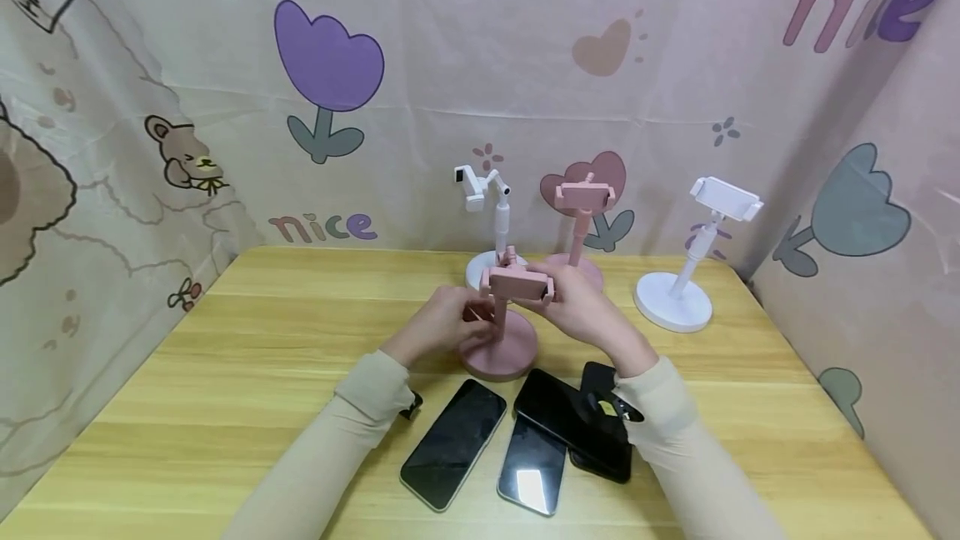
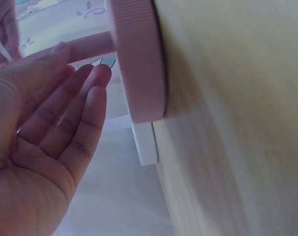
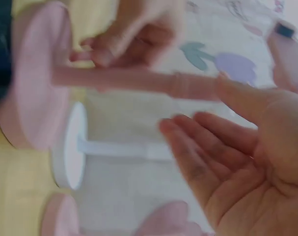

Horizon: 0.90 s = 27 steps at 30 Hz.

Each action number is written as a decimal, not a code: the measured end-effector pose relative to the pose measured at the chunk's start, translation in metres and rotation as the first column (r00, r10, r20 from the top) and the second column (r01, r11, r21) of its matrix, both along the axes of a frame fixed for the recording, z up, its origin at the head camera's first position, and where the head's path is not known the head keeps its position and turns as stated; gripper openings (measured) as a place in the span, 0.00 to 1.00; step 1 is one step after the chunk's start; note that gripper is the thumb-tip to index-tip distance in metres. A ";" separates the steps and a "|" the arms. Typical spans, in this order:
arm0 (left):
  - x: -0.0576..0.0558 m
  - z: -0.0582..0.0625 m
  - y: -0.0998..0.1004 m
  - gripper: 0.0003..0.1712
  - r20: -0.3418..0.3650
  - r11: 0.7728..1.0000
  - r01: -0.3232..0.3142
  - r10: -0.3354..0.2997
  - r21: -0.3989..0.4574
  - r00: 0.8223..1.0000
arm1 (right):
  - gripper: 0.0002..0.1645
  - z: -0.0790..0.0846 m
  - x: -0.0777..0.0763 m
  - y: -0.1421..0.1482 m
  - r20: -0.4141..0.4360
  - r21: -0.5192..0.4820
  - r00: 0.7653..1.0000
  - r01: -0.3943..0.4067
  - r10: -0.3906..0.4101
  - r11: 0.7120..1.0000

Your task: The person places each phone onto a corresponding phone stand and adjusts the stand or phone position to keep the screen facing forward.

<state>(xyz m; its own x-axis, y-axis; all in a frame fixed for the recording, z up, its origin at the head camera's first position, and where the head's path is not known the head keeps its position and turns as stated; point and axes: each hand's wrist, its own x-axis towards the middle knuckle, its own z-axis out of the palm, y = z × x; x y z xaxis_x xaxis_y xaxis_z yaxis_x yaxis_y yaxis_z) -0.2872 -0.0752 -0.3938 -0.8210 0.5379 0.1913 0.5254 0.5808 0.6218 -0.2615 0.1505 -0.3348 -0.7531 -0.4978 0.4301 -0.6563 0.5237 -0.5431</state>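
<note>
A pink phone stand (image 1: 498, 357) with a round base stands upright on the wooden table in front of me. From the left side, my left hand (image 1: 442, 323) holds the lower part of its post, the thumb lying along it in the left wrist view. My right hand (image 1: 581, 307) is higher up, close behind the clamp head (image 1: 516, 283), which holds no phone. In the right wrist view the right thumb presses the upper section of the post (image 3: 139, 80), the other fingers reaching out below; the clamp head hides part of this hand in the head view.
Behind stand a white phone stand (image 1: 502, 223), another pink one (image 1: 581, 227) and, to the right, a second white one (image 1: 675, 300). Nearer me lie a black-screened phone (image 1: 453, 444), a phone with a bright reflection (image 1: 531, 461) and overlapping dark phones (image 1: 570, 419). Printed curtains surround the table.
</note>
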 end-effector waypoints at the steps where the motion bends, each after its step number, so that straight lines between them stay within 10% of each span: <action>1: 0.000 0.001 -0.001 0.10 0.022 1.000 0.002 -0.003 0.012 1.000 | 0.12 0.003 0.001 0.003 0.003 0.021 1.000 -0.001 0.001 1.000; 6: 0.001 0.008 -0.007 0.12 0.043 0.999 0.007 -0.008 0.034 0.999 | 0.15 0.015 0.011 0.017 0.023 0.160 0.999 -0.048 0.045 0.986; 11: 0.002 0.020 -0.017 0.12 -0.048 1.000 -0.009 0.010 0.017 0.999 | 0.37 0.021 0.025 0.028 0.193 0.265 0.978 -0.131 0.081 0.955; 19: 0.010 0.047 -0.027 0.10 -0.165 0.998 0.023 -0.012 0.063 0.986 | 0.44 0.022 0.041 0.023 0.299 0.357 0.954 -0.115 0.003 0.927; 27: 0.030 0.077 -0.032 0.10 -0.280 0.993 0.024 0.010 0.116 0.960 | 0.52 0.008 0.049 0.012 0.278 0.479 0.960 -0.112 -0.029 0.870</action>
